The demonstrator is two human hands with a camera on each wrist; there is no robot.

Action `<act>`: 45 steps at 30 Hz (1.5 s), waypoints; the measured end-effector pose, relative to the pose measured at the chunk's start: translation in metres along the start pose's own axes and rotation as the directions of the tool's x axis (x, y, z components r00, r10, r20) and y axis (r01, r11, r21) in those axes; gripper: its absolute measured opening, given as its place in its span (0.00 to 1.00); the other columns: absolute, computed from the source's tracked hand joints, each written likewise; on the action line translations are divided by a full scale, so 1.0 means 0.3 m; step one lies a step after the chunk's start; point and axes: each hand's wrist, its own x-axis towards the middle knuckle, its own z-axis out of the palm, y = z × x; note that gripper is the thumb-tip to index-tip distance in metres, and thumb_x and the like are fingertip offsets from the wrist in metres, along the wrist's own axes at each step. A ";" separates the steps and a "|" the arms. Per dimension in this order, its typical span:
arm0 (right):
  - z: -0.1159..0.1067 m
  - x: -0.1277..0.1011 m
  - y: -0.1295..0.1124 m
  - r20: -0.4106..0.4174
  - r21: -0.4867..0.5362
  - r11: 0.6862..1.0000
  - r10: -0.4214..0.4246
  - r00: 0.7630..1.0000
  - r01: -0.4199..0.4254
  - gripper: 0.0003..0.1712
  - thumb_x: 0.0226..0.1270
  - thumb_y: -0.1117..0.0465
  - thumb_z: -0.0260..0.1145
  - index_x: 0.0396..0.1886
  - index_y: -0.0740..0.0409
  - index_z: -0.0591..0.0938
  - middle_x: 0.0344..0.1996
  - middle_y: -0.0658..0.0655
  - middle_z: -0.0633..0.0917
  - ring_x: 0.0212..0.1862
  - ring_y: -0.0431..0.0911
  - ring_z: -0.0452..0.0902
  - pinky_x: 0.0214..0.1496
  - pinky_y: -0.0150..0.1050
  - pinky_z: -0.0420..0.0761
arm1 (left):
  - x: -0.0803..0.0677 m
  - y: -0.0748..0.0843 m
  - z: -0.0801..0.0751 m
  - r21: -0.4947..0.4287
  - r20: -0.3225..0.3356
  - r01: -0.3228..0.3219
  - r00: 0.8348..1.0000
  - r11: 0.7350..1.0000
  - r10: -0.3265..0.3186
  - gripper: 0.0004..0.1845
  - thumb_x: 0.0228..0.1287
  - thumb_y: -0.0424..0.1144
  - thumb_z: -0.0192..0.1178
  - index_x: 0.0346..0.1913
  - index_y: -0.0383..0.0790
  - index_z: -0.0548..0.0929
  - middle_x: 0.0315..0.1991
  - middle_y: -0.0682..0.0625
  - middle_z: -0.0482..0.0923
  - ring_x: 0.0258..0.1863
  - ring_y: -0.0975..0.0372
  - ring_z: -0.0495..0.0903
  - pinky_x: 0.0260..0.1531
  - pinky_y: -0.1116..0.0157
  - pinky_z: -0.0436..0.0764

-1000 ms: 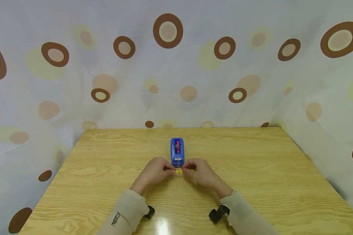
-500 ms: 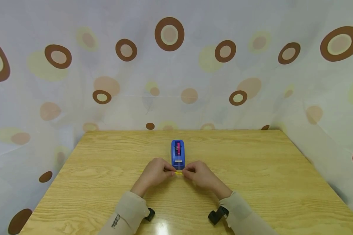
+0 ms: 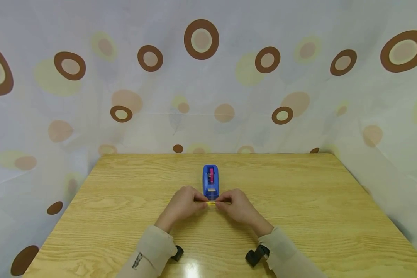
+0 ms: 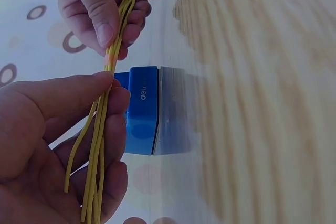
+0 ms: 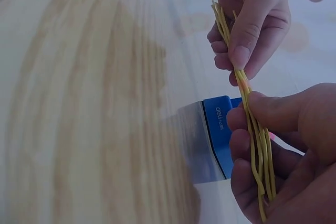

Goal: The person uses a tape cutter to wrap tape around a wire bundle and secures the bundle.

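In the head view, my left hand and right hand meet just in front of a blue tape dispenser. Between thumb and fingers, each hand pinches a bundle of thin yellow strands. The fingertips sit close together on either side of the bundle's middle, where a short orange-tinted stretch shows. Loose strand ends fan out over the palms in both wrist views. A clear strip of tape runs from the dispenser's front toward the bundle.
The dispenser holds a roll with a pink core. Both stand on a wood-grain table, backed by a patterned cloth with brown rings. Black straps with small cameras hang at the wrists.
Both hands keep their pinch at nearly the same spot. The yellow strands between them have shifted slightly, and an end beyond the right fingers no longer shows. The head view has tilted a little.
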 end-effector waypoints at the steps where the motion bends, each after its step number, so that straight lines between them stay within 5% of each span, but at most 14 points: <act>1: 0.001 0.000 0.000 -0.006 -0.005 1.000 0.001 1.000 -0.001 0.05 0.60 0.63 0.64 0.31 0.53 0.86 0.29 0.44 0.83 0.34 0.39 0.75 0.38 0.37 0.76 | 0.000 -0.001 0.000 -0.004 0.005 0.005 1.000 1.000 -0.005 0.03 0.54 0.42 0.65 0.32 0.53 0.87 0.32 0.63 0.81 0.34 0.69 0.77 0.35 0.66 0.76; 10: 0.008 0.001 0.002 -0.046 -0.003 1.000 -0.012 0.999 0.012 0.04 0.58 0.60 0.66 0.29 0.53 0.86 0.29 0.46 0.84 0.35 0.38 0.76 0.39 0.36 0.76 | -0.004 -0.006 -0.008 0.024 0.044 0.008 0.999 1.000 -0.009 0.09 0.61 0.46 0.59 0.38 0.50 0.86 0.36 0.61 0.80 0.35 0.68 0.76 0.37 0.66 0.75; 19: 0.012 0.005 0.003 -0.079 0.014 1.000 -0.018 0.997 0.019 0.03 0.57 0.61 0.67 0.30 0.52 0.86 0.30 0.42 0.83 0.36 0.37 0.77 0.40 0.36 0.76 | 0.003 -0.013 -0.014 0.039 0.027 -0.007 1.000 0.999 0.006 0.07 0.59 0.44 0.61 0.31 0.48 0.87 0.30 0.63 0.79 0.30 0.69 0.75 0.33 0.68 0.75; 38: -0.001 0.017 0.006 0.038 0.004 0.999 -0.032 0.999 0.032 0.10 0.66 0.60 0.58 0.33 0.58 0.85 0.32 0.51 0.84 0.34 0.40 0.76 0.39 0.38 0.76 | 0.005 -0.011 -0.016 0.072 -0.002 -0.011 1.000 0.997 0.011 0.05 0.56 0.43 0.64 0.33 0.50 0.88 0.32 0.61 0.81 0.35 0.68 0.77 0.36 0.67 0.76; 45: 0.000 0.021 0.011 0.021 -0.027 0.999 -0.037 0.999 0.037 0.07 0.63 0.61 0.62 0.34 0.56 0.85 0.33 0.47 0.83 0.37 0.39 0.77 0.42 0.38 0.76 | 0.008 -0.010 -0.014 0.054 -0.013 -0.011 1.000 0.998 0.012 0.04 0.55 0.43 0.64 0.33 0.51 0.88 0.32 0.62 0.82 0.36 0.68 0.78 0.37 0.66 0.76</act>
